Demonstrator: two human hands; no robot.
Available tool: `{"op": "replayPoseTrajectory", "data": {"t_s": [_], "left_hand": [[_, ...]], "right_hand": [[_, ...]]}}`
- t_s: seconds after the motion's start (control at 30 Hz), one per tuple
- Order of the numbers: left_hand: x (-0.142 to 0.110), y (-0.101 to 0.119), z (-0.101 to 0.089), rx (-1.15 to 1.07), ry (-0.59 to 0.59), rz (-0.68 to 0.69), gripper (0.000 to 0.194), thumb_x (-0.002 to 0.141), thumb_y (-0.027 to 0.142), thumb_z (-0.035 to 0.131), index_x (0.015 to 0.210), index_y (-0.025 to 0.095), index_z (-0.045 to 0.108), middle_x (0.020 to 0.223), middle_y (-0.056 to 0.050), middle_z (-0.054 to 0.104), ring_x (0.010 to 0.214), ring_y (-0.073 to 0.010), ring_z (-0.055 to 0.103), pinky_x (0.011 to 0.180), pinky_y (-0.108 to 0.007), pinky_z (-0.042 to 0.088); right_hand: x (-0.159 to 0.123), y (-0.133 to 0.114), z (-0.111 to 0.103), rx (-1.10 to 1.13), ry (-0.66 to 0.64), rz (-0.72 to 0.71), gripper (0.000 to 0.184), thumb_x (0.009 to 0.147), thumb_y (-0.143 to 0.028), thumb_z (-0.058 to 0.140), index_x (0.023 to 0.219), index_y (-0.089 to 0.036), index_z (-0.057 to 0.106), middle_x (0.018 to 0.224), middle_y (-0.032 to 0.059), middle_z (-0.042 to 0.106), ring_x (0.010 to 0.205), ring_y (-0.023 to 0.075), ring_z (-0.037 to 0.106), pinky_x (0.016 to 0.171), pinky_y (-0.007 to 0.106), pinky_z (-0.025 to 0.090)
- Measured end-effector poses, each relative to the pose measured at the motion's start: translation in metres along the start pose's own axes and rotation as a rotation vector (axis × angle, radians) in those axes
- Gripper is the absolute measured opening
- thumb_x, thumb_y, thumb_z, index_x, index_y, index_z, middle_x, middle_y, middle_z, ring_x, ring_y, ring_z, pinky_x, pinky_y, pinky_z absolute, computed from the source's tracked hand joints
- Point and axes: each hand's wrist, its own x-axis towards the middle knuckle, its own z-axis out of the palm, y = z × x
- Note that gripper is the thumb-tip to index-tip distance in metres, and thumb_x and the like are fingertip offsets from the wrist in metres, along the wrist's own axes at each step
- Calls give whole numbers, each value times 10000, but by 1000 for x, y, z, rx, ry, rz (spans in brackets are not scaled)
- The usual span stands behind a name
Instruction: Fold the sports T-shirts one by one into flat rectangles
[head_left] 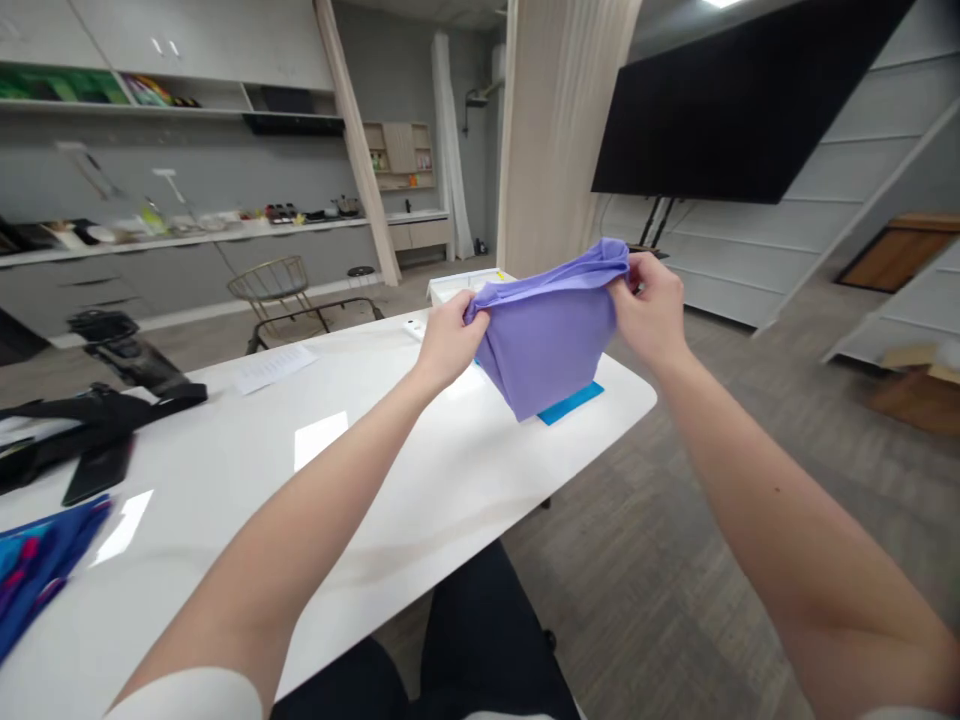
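White table (457, 480) lies below the fingers (646, 270). Left hand (452, 340) and right hand (654, 308) are clamped on the upper edge of purple cloth (555, 345), which hangs between them; blue sheet (574, 402) shows lower.

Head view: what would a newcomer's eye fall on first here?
First, the purple cloth, held at both ends of its top edge by the left grip and the right grip, over the white table. Next, the black screen at upper right, then the bright blue piece on the table, partly hidden behind the cloth.
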Motion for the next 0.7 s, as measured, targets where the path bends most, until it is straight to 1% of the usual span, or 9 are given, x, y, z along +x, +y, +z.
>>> {"op": "replayPoseTrajectory", "data": {"t_s": [0.07,0.13,0.2,0.3,0.4,0.47,0.53,0.63,0.7], "left_hand": [[3,-5,33,-150,-25,-61,164,880,256,553,907,178,695,803,9,658,788,-163,556,743,-261,401],[2,-17,68,-288,-48,-147,164,868,279,572,881,171,694,785,13,642,779,-156,543,726,-250,397],[-1,-34,104,-409,-70,-263,147,849,270,582,836,165,684,745,20,612,740,-145,521,695,-244,384],[-11,-64,155,-525,-96,-455,105,821,219,584,754,167,645,673,40,545,672,-126,474,653,-241,352],[-20,-91,195,-563,-114,-599,115,815,200,594,702,175,599,648,51,500,645,-116,441,630,-238,327],[-19,-103,212,-569,-115,-659,128,805,189,602,682,177,571,650,53,490,643,-112,432,622,-236,320],[-10,-109,219,-584,-95,-673,126,796,182,604,676,176,563,651,55,480,637,-107,424,617,-232,318],[16,-117,213,-645,-67,-663,116,791,211,620,691,175,574,625,62,434,591,-94,384,586,-223,299],[39,-129,205,-697,-73,-693,129,784,244,640,699,180,567,605,67,397,553,-88,356,567,-219,298]], "right_hand": [[-2,28,-1,-34,8,10,215,986,-362,531,974,-201,674,816,28,630,757,195,559,763,346,453],[-10,59,5,-63,-8,47,253,1006,-393,503,991,-204,672,831,31,637,784,201,569,794,353,458],[-24,90,17,-91,-44,92,283,1016,-427,486,1002,-213,670,855,34,650,828,208,577,825,353,457],[-50,134,40,-110,-109,171,338,1025,-478,455,1016,-212,664,875,36,666,856,210,578,836,339,454],[-72,169,63,-104,-168,265,383,1024,-515,441,1020,-203,662,838,30,666,798,201,572,811,328,455],[-76,188,77,-102,-194,304,397,1020,-532,443,1013,-202,664,823,28,665,779,201,571,810,332,459],[-69,203,90,-99,-199,312,402,1018,-537,445,1004,-201,665,845,37,674,805,208,584,829,342,464],[-40,221,111,-93,-212,269,397,1014,-533,457,991,-200,671,900,57,689,871,220,606,860,357,472],[-14,234,131,-89,-249,224,410,1012,-541,459,988,-196,679,908,66,688,890,226,616,870,371,479]]}}
